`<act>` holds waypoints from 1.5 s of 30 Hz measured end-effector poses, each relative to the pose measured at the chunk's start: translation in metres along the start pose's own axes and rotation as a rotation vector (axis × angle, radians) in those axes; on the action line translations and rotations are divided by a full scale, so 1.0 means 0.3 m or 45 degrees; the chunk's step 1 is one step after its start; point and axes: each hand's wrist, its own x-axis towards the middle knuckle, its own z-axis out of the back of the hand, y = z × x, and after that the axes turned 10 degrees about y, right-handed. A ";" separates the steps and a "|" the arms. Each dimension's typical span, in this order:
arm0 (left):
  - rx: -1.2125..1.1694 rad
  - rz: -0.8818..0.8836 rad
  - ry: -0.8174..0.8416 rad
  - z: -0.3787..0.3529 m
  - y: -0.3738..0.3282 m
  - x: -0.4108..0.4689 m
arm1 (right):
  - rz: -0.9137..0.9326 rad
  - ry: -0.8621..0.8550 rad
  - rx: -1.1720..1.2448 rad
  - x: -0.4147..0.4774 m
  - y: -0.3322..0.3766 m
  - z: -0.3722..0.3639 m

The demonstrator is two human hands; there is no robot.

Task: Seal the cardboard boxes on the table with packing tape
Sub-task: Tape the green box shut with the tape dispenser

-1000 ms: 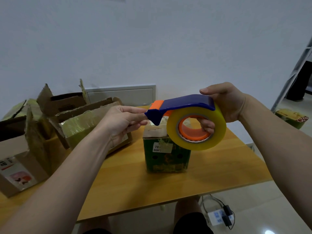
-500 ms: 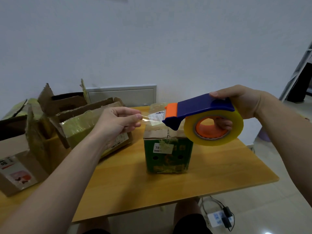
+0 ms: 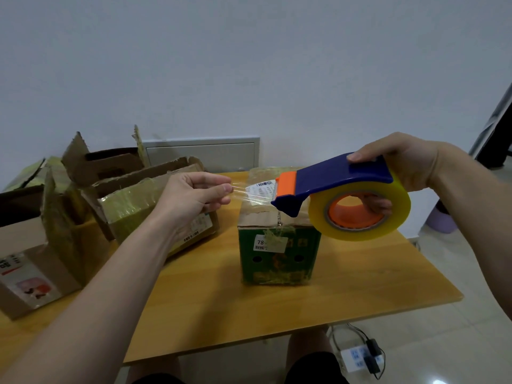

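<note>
My right hand (image 3: 399, 164) grips a blue and orange tape dispenser (image 3: 335, 181) with a yellowish tape roll (image 3: 360, 212), fingers through the core. It hangs above the right side of a small green cardboard box (image 3: 277, 253) with closed flaps at the table's middle. My left hand (image 3: 191, 198) pinches the free end of a clear tape strip (image 3: 252, 194), stretched in the air from the dispenser's orange blade over the box's top.
Open, torn cardboard boxes (image 3: 144, 206) stand at the left of the wooden table (image 3: 277, 306), one with a printed label (image 3: 25, 275) nearest me. A white wall is close behind. A power strip (image 3: 360, 356) lies on the floor below.
My hands have drawn apart, the right one carrying the dispenser rightward. A length of clear tape has come off the roll between them.
</note>
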 end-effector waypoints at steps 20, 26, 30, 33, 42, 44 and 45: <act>-0.009 0.116 -0.047 -0.052 0.136 -0.109 | -0.353 -0.271 -0.168 0.007 0.042 -0.018; 0.171 0.090 -0.047 -0.074 0.125 -0.099 | -0.375 -0.297 -0.205 -0.004 0.057 -0.022; 0.249 0.096 -0.024 -0.076 0.118 -0.093 | -0.392 -0.295 -0.214 -0.002 0.059 -0.020; 0.303 0.102 -0.003 -0.079 0.113 -0.090 | -0.428 -0.311 -0.221 0.002 0.051 -0.016; 1.216 0.352 0.162 -0.081 0.013 -0.023 | -0.439 -0.283 -0.248 0.022 0.060 -0.018; 1.551 0.209 0.078 -0.104 -0.019 0.013 | -0.443 -0.278 -0.248 0.026 0.060 -0.020; 1.576 0.095 0.066 -0.125 -0.028 0.034 | -0.440 -0.281 -0.243 0.028 0.057 -0.020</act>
